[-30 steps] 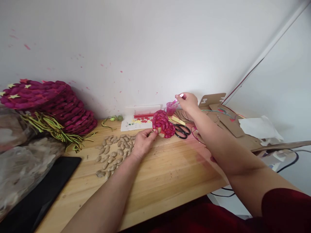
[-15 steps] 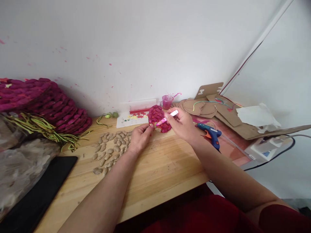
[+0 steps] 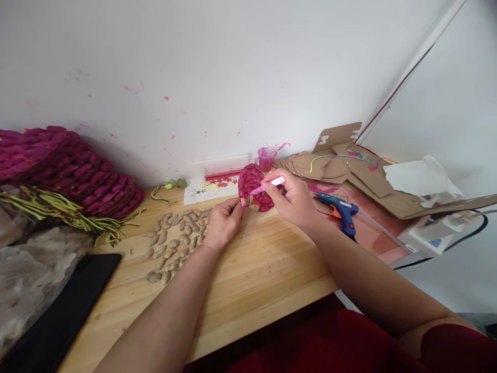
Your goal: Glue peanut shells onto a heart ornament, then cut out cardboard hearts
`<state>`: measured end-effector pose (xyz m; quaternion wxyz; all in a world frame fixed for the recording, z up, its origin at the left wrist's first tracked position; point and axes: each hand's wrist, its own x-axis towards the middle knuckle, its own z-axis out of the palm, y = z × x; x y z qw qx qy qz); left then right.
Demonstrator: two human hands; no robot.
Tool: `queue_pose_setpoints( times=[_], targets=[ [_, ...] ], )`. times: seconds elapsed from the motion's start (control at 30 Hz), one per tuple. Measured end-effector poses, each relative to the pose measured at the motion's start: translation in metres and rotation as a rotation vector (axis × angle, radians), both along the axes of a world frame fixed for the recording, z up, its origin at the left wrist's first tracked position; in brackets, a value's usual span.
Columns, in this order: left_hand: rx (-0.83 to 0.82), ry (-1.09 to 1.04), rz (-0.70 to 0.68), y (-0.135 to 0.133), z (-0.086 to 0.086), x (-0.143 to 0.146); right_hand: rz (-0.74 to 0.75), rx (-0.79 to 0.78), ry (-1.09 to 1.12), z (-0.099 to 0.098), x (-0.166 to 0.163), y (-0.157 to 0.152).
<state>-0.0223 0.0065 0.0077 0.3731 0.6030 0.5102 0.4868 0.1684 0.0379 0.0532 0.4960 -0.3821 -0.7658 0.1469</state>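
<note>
My left hand [image 3: 225,223] pinches the lower left edge of a craft piece [image 3: 252,178] covered in peanut shells, most of them coloured magenta. A few shells at its lower edge are still bare tan. My right hand [image 3: 291,199] is closed around a white-and-pink marker [image 3: 276,182], its pink tip against the shells near my left fingertips. Uncoloured peanuts [image 3: 182,233] lie scattered on the wooden table to the left of my left hand. Behind the craft piece stands a pink-stained plastic cup [image 3: 267,158].
Stacked magenta peanut pieces [image 3: 89,171] and green-yellow cords [image 3: 58,207] stand at left, above a black tray [image 3: 73,300]. A blue glue gun [image 3: 341,210] lies right of my right hand, before cardboard cutouts [image 3: 330,168]. A white sheet [image 3: 202,194] holds small stars.
The view has shifted slightly. Both hands remain at the craft piece, and the marker tip has moved a little up on the shells.
</note>
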Motion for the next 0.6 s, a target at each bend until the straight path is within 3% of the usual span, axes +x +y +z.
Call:
queue_pose_setpoints(
  times=[0.33,0.6],
  targets=[
    [0.001,-0.013,-0.004,-0.0001,-0.0010,-0.0003,0.122,-0.032,-0.061,0.0011,0.0013,-0.0093],
    [0.012,-0.004,-0.012,-0.0003,-0.0023,-0.0006,0.032,0.041,-0.049,0.0003,-0.0002,-0.0067]
  ],
)
